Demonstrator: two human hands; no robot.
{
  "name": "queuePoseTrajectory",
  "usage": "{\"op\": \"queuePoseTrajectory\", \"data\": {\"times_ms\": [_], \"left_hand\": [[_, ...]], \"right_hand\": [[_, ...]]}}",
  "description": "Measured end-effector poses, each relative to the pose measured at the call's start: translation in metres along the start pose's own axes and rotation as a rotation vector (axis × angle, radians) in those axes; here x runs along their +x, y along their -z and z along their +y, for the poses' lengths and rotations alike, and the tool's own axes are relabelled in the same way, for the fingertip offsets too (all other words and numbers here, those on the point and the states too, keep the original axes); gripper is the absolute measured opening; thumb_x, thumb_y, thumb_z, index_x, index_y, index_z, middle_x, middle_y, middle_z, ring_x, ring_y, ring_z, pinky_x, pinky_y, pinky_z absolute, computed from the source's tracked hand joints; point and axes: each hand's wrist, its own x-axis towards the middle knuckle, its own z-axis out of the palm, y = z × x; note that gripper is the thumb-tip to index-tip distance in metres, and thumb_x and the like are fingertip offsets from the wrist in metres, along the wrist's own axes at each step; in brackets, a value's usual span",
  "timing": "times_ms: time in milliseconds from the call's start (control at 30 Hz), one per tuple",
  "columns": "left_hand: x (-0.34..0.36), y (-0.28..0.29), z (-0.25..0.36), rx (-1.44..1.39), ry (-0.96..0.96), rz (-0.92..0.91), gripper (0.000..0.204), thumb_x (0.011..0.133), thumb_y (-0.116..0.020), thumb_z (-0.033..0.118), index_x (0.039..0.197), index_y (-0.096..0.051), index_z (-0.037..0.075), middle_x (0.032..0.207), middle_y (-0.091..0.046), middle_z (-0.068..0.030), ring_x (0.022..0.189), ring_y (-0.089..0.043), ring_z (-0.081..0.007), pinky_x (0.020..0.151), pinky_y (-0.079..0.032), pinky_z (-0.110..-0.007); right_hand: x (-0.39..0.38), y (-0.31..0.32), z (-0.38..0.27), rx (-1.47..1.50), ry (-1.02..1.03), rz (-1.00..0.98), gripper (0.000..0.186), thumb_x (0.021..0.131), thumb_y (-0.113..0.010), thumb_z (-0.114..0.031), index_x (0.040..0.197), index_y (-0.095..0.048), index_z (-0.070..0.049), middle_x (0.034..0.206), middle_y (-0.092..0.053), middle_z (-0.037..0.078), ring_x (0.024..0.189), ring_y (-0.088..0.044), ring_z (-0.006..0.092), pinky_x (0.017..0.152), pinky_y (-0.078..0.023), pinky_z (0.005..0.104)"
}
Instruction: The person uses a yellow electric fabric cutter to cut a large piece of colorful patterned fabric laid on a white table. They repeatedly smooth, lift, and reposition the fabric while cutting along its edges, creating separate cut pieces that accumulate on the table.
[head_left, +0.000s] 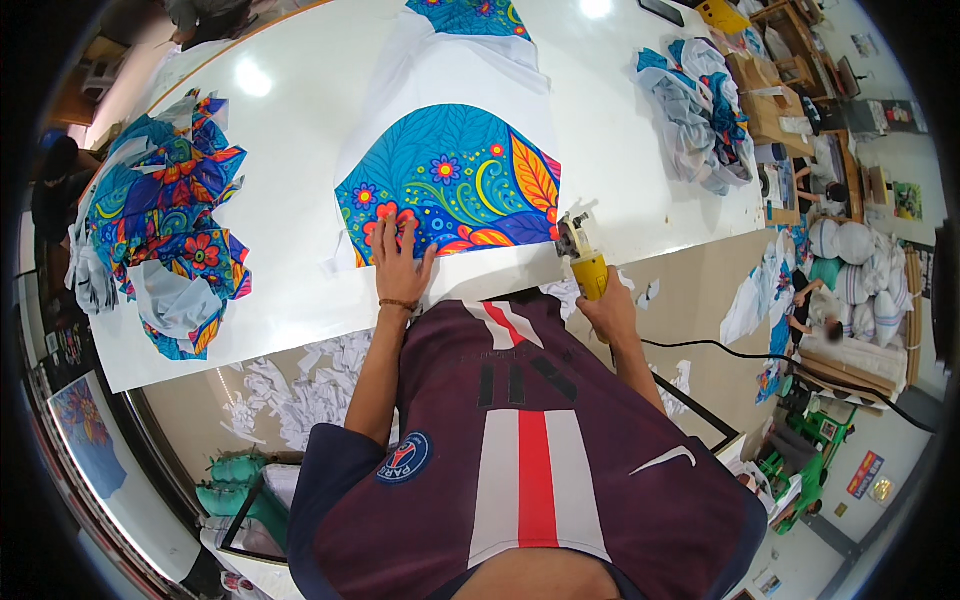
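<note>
On the white table lies a printed fabric piece (pixel 450 165), blue with flowers and leaves and a curved far edge. My left hand (pixel 400 258) rests flat on its near left part, fingers spread. My right hand (pixel 612 312) grips a yellow electric fabric cutter (pixel 590 275) by its body. The cutter's metal head is at the table's near edge, beside the fabric's near right corner; I cannot tell whether its blade touches the cloth. White sheet material (pixel 485 70) stretches beyond the printed piece, with more print at the far end.
A heap of printed fabric pieces (pixel 170 220) lies at the left of the white table (pixel 280 290), another crumpled heap (pixel 695 115) at the right. The cutter's black cord (pixel 740 352) runs off to the right. White scraps (pixel 300 395) litter the floor. Other people sit beyond the right side.
</note>
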Motion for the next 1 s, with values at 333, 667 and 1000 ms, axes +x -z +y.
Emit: {"op": "queuePoseTrajectory", "data": {"times_ms": [333, 667, 1000], "left_hand": [[0.001, -0.001, -0.001, 0.003, 0.014, -0.011, 0.062, 0.095, -0.075, 0.036, 0.146, -0.057, 0.006, 0.162, -0.039, -0.0224, 0.151, -0.032, -0.0448, 0.124, -0.028, -0.058], [0.002, 0.001, 0.0, 0.016, 0.038, -0.049, 0.064, 0.095, -0.074, 0.038, 0.147, -0.057, 0.005, 0.162, -0.039, -0.0231, 0.151, -0.031, -0.0451, 0.124, -0.028, -0.058], [0.001, 0.001, -0.002, -0.017, 0.028, -0.04, 0.064, 0.095, -0.074, 0.038, 0.147, -0.057, 0.005, 0.16, -0.039, -0.0248, 0.152, -0.031, -0.0458, 0.124, -0.028, -0.058]], "right_hand": [[0.008, 0.0, -0.016, -0.001, -0.001, 0.036, 0.063, 0.073, -0.083, -0.029, 0.121, -0.052, -0.002, 0.103, -0.073, 0.031, 0.098, -0.072, 0.0487, 0.084, -0.058, 0.0542], [0.03, 0.001, -0.031, 0.047, -0.014, 0.077, 0.063, 0.072, -0.081, -0.031, 0.12, -0.051, -0.003, 0.103, -0.072, 0.029, 0.101, -0.07, 0.0494, 0.086, -0.057, 0.0565], [0.069, 0.017, -0.056, 0.036, -0.021, 0.095, 0.064, 0.072, -0.082, -0.033, 0.121, -0.055, -0.002, 0.111, -0.073, 0.027, 0.104, -0.072, 0.0457, 0.09, -0.058, 0.0534]]}}
